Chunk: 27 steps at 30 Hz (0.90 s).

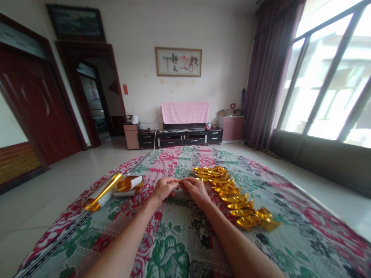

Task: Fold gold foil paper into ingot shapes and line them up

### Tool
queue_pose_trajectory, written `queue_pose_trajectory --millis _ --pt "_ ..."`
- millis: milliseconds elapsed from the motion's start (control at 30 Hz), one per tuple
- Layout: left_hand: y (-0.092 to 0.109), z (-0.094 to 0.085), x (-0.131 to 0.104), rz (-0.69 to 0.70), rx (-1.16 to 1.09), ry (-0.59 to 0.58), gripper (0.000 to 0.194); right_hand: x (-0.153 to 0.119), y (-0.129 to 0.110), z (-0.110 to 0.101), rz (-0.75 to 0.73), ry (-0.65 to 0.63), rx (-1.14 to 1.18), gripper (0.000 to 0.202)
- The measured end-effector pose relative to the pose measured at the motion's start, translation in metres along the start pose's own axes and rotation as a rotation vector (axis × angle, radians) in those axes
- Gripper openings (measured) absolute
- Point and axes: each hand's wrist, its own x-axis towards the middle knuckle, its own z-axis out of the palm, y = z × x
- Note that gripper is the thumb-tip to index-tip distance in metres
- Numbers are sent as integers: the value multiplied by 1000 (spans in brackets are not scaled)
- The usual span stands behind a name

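Observation:
My left hand [166, 189] and my right hand [195, 189] meet over the middle of the round cloth-covered table. Their fingertips pinch a small strip of gold foil paper [181, 181], mostly hidden by the fingers. To the right lies a long cluster of folded gold foil paper pieces [227, 187], boat-like in shape, running from the far side toward me. On the left rest curled sheets of gold foil paper [104, 192] with white backs, loosely rolled. Neither hand touches the cluster or the rolls.
A flowered tablecloth [168, 253] in red, green and white covers the table. Beyond it, a low black TV cabinet [174, 142] stands against the wall, with a pink cloth [185, 112] over the screen. Purple curtains [263, 77] hang beside large windows at right.

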Motion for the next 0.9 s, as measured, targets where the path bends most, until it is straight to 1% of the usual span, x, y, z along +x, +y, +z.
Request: queue_pose_trajectory --millis 133,400,733,900 --pt "-2 2 3 -34 -86 -8 30 0 0 0 -30 4 -29 24" --pt "-1 2 4 -85 -124 32 31 4 5 3 4 28 -51 25" --pt "-6 3 7 -87 -132 60 32 5 7 2 -14 -10 -114 28" --pt "-6 4 7 -51 -109 65 30 4 6 2 -12 0 -126 29"
